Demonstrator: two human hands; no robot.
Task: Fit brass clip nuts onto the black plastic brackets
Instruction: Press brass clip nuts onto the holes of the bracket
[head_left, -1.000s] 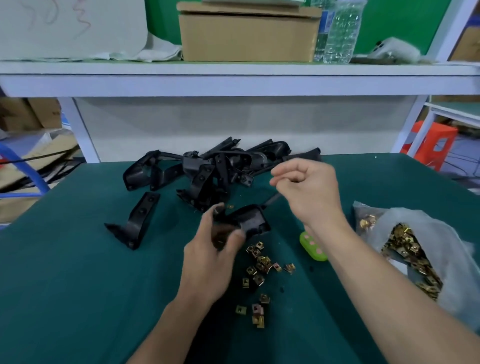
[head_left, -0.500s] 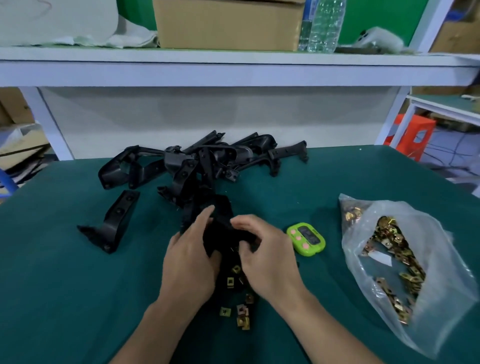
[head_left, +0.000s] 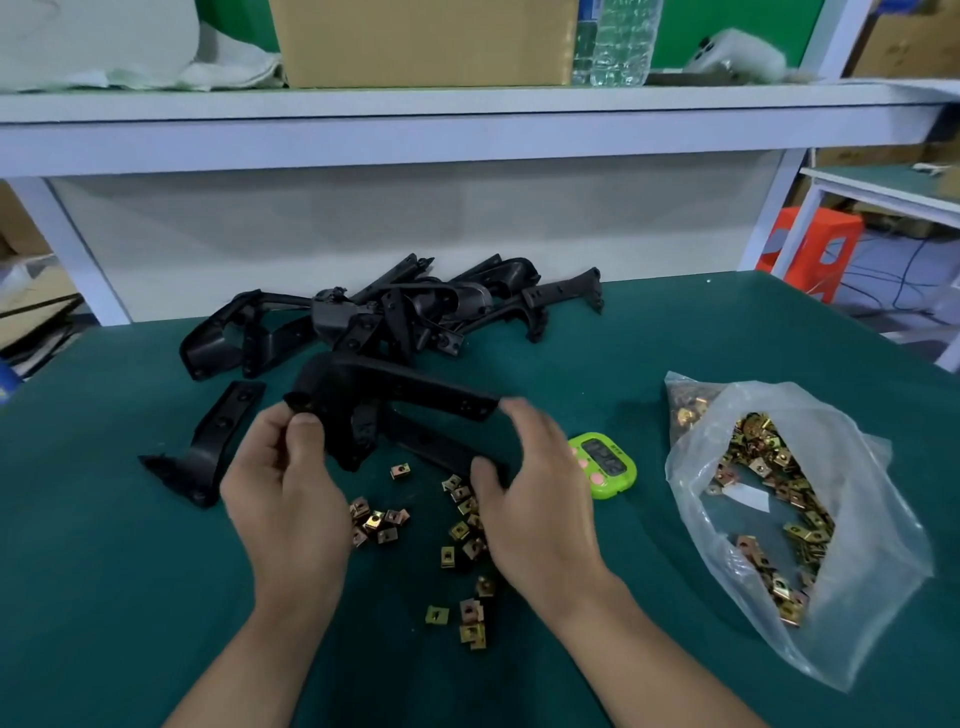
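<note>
Motion-blurred: fingers (head_left: 519, 415) of the right hand (head_left: 535, 504). Partly hidden under it: loose clip nuts (head_left: 460, 530). Cut off at top: cardboard box (head_left: 423, 41), bottle (head_left: 621, 36). Unreadable: timer (head_left: 605, 465) digits.

On the dark green cloth-covered table (head_left: 104, 597), a heap of black plastic brackets (head_left: 395, 317) lies at 12 o'clock and a lone black plastic bracket (head_left: 213, 441) at 9. Small loose brass clip nuts (head_left: 462, 525) lie at the centre, under the long black plastic bracket (head_left: 415, 388) held between the left hand (head_left: 291, 499) and the right hand (head_left: 535, 504). At 3 o'clock sits a lime-green plastic timer (head_left: 605, 465), with a clear plastic bag of brass nuts (head_left: 779, 519) beyond it.
</note>
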